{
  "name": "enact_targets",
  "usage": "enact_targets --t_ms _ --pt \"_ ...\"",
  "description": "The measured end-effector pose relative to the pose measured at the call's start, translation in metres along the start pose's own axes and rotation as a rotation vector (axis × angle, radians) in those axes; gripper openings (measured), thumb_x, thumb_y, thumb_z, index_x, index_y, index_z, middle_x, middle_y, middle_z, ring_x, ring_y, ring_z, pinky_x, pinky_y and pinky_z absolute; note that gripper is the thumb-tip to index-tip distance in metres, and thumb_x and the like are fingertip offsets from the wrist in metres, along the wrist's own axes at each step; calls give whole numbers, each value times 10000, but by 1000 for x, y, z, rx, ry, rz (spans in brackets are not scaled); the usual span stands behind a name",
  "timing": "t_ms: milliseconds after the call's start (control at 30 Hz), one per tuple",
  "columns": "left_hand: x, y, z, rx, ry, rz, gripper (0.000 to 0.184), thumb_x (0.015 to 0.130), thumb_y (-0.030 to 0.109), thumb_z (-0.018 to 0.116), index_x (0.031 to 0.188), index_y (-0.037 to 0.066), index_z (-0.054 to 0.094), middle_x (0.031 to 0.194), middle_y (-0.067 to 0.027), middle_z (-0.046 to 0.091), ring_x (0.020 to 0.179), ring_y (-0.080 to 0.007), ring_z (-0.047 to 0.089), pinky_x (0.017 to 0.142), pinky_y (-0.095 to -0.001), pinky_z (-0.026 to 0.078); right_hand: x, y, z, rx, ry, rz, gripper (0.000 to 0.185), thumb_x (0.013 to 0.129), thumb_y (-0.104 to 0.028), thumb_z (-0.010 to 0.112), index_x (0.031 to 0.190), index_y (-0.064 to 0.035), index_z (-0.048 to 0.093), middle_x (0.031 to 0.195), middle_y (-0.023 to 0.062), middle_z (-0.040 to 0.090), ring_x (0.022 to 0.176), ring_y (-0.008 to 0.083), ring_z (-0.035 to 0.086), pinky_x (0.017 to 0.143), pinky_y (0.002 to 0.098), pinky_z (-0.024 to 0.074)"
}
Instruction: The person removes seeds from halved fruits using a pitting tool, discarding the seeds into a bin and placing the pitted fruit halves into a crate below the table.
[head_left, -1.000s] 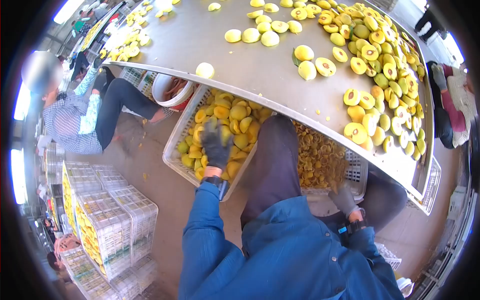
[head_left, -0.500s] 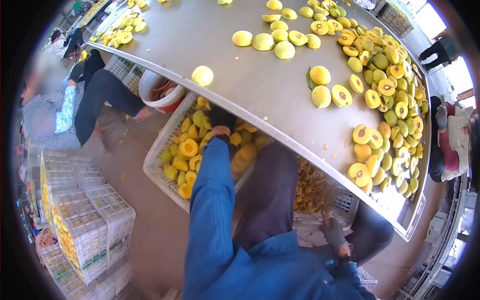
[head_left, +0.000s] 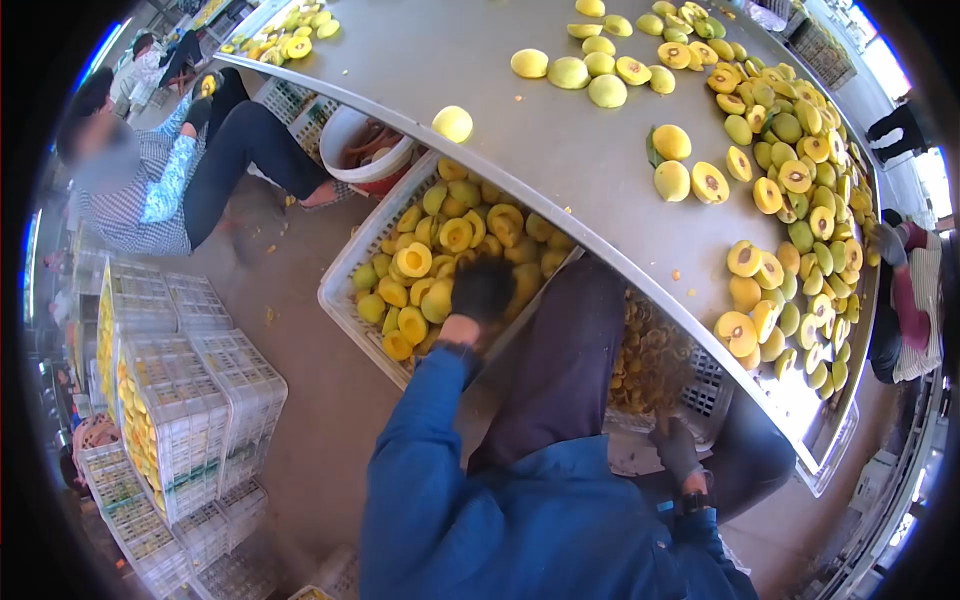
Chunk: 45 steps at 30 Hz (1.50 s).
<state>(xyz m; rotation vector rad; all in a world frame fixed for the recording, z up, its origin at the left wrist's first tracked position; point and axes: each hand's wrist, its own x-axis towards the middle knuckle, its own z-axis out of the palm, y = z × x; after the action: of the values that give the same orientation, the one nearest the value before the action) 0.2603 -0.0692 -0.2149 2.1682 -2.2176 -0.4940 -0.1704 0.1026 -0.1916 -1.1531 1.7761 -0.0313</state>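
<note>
My left hand (head_left: 483, 289), in a black glove, is over the white plastic crate (head_left: 335, 310) under the table edge. Its fingers look spread, palm down on halved yellow peaches (head_left: 412, 322), several of them pitted with hollow centres. My right hand (head_left: 678, 452), in a grey glove, is low by my right thigh, its fingers curled. Whatever it grips is too small and blurred to name. Just beyond that hand, a second crate (head_left: 710, 385) holds a heap of brown pits and scraps (head_left: 645, 365).
A metal table (head_left: 560, 150) slopes across the front, bearing a pile of cut peaches (head_left: 800, 180) at the right. A lone peach (head_left: 453, 124) lies near its edge. Left are a white bucket (head_left: 365, 145), stacked crates (head_left: 180, 400) and a seated person (head_left: 150, 180). Another person (head_left: 910, 300) sits at right.
My left hand has drawn back toward me from under the table edge, and more of the crate's peaches show. My right hand stays low near the pit crate. The view has shifted slightly.
</note>
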Motion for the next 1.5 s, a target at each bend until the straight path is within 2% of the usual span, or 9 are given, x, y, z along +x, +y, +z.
enact_targets --t_ms 33,133,400,567,700,800,933,1133,1500 --pt "-14 0 -7 4 -124 17 481 885 260 531 1332 84 519 1376 -197 485 1298 -345 440 1083 -470 339 -4 1 2 19 17 -14 300 869 -215 645 1076 -24 542 644 30 539 490 117 525 402 275 397" --pt "-51 -43 46 46 331 251 460 848 190 560 1291 66 539 1323 -190 515 1251 -341 473 1041 -460 373 -7 -1 0 43 31 42 307 869 -216 643 1084 -23 538 646 34 543 493 119 527 412 283 409" --pt "-114 -117 61 337 269 74 393 874 150 507 1255 68 561 1295 -132 550 1300 -298 450 1066 -514 318 8 30 6 -110 123 -233 436 857 -218 629 1225 -17 508 592 70 533 467 183 530 439 345 430" --pt "-86 -93 17 342 -172 -137 330 881 175 527 1193 91 596 1113 -114 649 1083 -305 599 949 -524 420 -5 13 3 -31 177 -345 404 824 -244 650 1099 45 581 852 312 644 834 492 621 721 513 493" --pt "-58 -45 -16 60 785 190 277 924 200 578 1164 74 632 1100 -125 664 1019 -327 621 911 -450 476 -11 11 1 -144 248 -293 388 831 -296 656 1059 12 595 840 294 649 841 468 632 732 513 493" --pt "-49 88 -91 -269 832 452 326 903 193 643 1202 65 619 1133 -137 659 1027 -334 619 901 -425 477 -19 8 -5 -135 256 -374 388 839 -318 647 1059 -3 588 820 279 654 819 450 641 724 516 497" --pt "-44 239 -111 -259 450 766 426 896 257 664 1259 52 577 1172 -175 643 1097 -346 602 948 -438 465 -24 4 -5 -118 282 -349 361 843 -333 647 998 -11 591 772 257 651 761 433 648 686 511 500" --pt "29 324 -52 -165 -60 648 885 737 531 758 1386 27 432 1234 -236 568 1135 -393 564 956 -461 464 -33 9 -7 -6 386 -410 284 861 -294 633 975 -39 584 730 232 650 711 423 648 651 511 501" --pt "32 320 -68 -941 -185 540 472 776 185 778 1171 0 598 1109 -177 659 1020 -246 655 881 -357 527 -79 -55 -99 596 764 -517 373 853 -206 693 1141 -19 549 796 247 640 755 422 653 657 434 512"
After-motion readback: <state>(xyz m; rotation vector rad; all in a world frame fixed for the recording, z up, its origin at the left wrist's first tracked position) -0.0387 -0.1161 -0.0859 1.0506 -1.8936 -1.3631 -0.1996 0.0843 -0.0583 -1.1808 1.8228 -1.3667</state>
